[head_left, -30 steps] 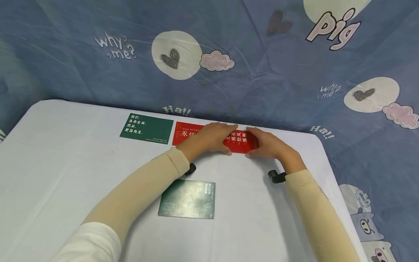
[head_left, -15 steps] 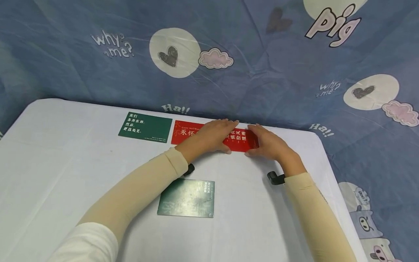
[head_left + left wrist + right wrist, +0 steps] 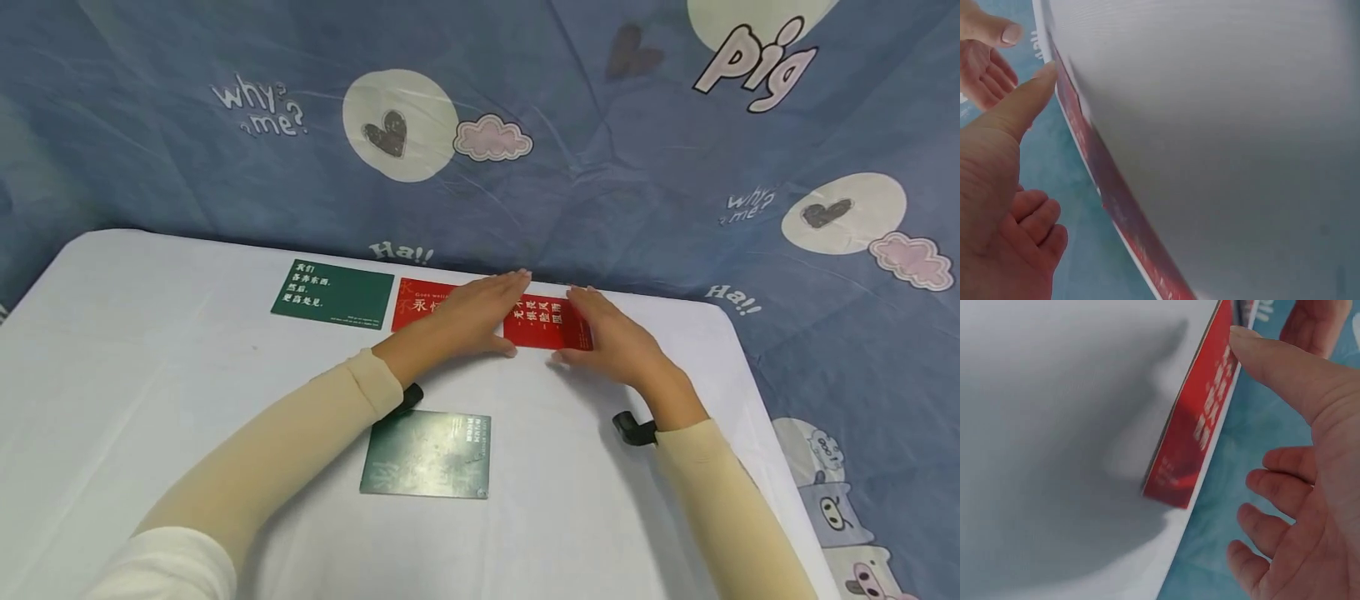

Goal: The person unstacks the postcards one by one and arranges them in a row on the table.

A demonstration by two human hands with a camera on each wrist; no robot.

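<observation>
Left hand (image 3: pixel 472 315): fingers loosely extended.
Right hand (image 3: pixel 621 340): likewise.
White-lettered red rectangular card (image 3: pixel 542 323): between them, I'd guess for squaring.

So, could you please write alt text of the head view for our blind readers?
A person's left hand and right hand flank a red card at the far edge of a white table. Left of them, more red shows, then a green card; a second green card lies nearer the person.

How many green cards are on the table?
2: a far green card at the back left, and a near green card by the left sleeve. The arms could hide more.
</observation>
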